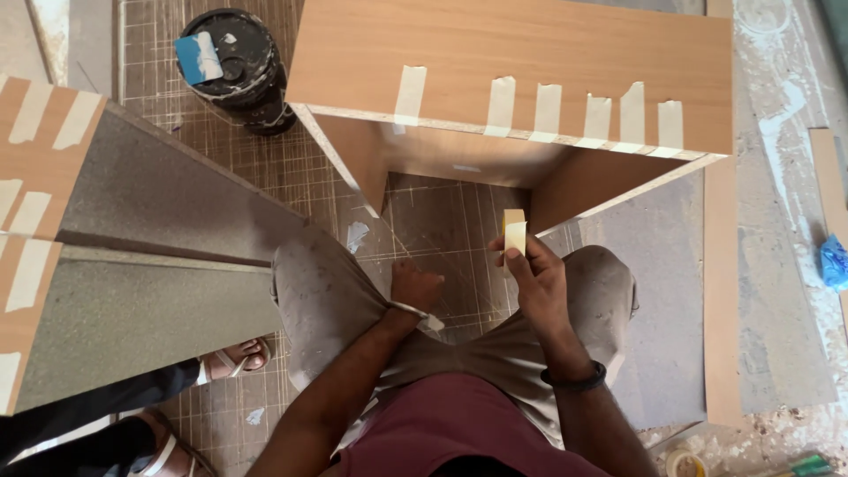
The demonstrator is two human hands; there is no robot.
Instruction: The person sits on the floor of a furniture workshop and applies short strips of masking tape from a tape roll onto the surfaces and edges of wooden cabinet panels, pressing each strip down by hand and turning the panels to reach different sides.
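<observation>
My right hand [537,274] holds a roll of pale masking tape [514,231] upright between thumb and fingers, just in front of the open wooden cabinet box [512,62]. My left hand [413,287] is curled into a fist between my knees, and whether it holds anything I cannot tell. Several strips of masking tape [548,110] run over the box's front top edge. I am crouched, with both knees near the box opening.
A black bucket [238,66] with a blue scraper on its lid stands at the back left. Grey laminated panels with taped edges [132,265] lie on the left. Another person's sandalled feet [234,358] are at the lower left. A blue bag [834,261] lies at the right.
</observation>
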